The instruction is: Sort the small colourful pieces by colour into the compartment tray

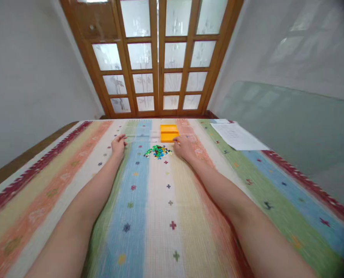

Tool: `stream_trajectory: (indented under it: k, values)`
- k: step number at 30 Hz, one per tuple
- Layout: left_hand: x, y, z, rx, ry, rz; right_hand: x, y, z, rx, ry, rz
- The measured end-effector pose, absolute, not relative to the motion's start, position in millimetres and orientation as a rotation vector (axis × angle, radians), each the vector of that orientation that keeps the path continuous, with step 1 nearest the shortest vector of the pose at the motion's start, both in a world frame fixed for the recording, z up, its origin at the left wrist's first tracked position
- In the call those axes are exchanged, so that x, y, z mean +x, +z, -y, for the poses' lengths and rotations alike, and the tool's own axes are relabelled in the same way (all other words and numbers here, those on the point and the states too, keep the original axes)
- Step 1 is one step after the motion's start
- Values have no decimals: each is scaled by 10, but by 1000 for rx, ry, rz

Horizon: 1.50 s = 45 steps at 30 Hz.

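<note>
My left hand [119, 146] is closed, thumb and fingers pinched at the left end of a clear, see-through plastic piece [143, 136] whose exact shape is hard to make out. My right hand [183, 146] has its fingers closed at the near right corner of a yellow tray [169, 136], which has a bar across its middle. The clear piece reaches the tray's left side; I cannot tell whether they are joined. Just in front of the tray lies a pile of small pieces [158, 151], green, blue, yellow, white and dark, between my two hands.
A striped, patterned cloth [160, 216] covers the table. Toward the right edge lies a white printed sheet of paper [238, 136]. Beyond the table stands a wooden door with glass panes [143, 56], with pale walls on both sides.
</note>
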<state>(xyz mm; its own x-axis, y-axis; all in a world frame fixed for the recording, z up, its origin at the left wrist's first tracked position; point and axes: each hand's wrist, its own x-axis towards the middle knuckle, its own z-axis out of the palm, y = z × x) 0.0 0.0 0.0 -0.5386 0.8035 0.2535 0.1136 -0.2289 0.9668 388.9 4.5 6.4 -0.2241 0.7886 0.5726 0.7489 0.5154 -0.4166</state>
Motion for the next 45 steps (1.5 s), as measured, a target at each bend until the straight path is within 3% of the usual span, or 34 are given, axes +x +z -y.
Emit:
stream_trajectory:
  k: [11, 23, 45]
  values:
    - [11, -27, -37, 1110, 1730, -1474, 3873, 118, 5, -1191, -64, 2092]
    - [46, -108, -38, 1415, 1584, -1635, 3353, 263, 463, -588, -109, 2499]
    - [189, -78, 82, 1838, 1304, -1690, 3321, 231, 514, -565, 4, 2656]
